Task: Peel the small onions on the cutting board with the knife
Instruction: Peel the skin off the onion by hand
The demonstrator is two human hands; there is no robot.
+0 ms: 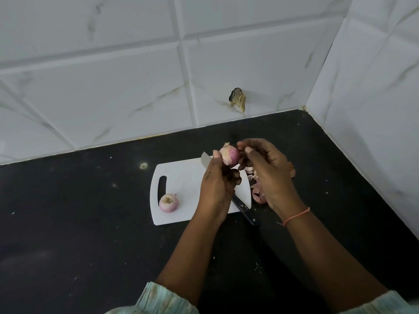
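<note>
A small pink onion is held in the air above the white cutting board. My left hand grips it from below and the left, thumb against its side. My right hand pinches at its right side with fingertips. The knife lies on the board under my hands, blade tip pointing to the far left, dark handle hanging over the board's near right edge. A second small onion sits on the board's near left corner, beside the handle slot.
Pink onion skins lie on the black counter just right of the board, partly behind my right hand. White tiled walls close the back and right sides. A damaged patch marks the back wall.
</note>
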